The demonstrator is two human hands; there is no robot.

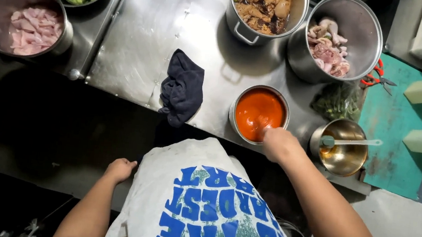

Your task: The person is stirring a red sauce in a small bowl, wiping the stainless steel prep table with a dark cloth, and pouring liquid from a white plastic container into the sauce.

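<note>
My left hand (121, 169) hangs loosely curled at my side, holding nothing. My right hand (279, 143) is closed at the rim of the bowl of red sauce (258, 112); what it pinches I cannot tell. Beside it, a small pot (342, 148) holds oil and a ladle (352, 143). Farther back, pots hold raw chicken (328, 47) and cooked meat (262, 3).

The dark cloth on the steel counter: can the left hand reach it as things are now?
Probably yes. The left hand hangs free below the counter edge, and nothing stands between it and the dark cloth.
</note>
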